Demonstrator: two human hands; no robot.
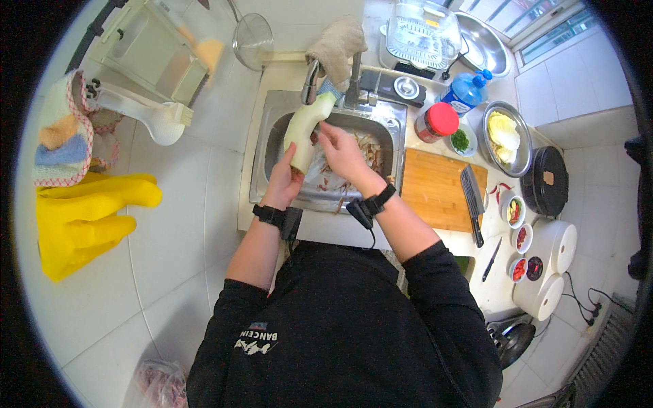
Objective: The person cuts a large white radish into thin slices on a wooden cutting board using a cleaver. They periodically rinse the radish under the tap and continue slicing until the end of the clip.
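Note:
A curved, peeled pale-green gourd is held at a slant over the steel sink, its upper end near the faucet. My left hand grips its lower end, the thumb along its side. Close to the gourd's inner curve is my right hand, fingertips at or against its edge. Whether those fingers hold anything small cannot be made out. Brown and pale peelings lie in the basin below, partly hidden by my right hand.
Right of the sink lies a wooden cutting board with a cleaver on its right edge. A small knife, a red-lidded jar and a steel bowl with cabbage stand farther right. Yellow rubber gloves hang at left.

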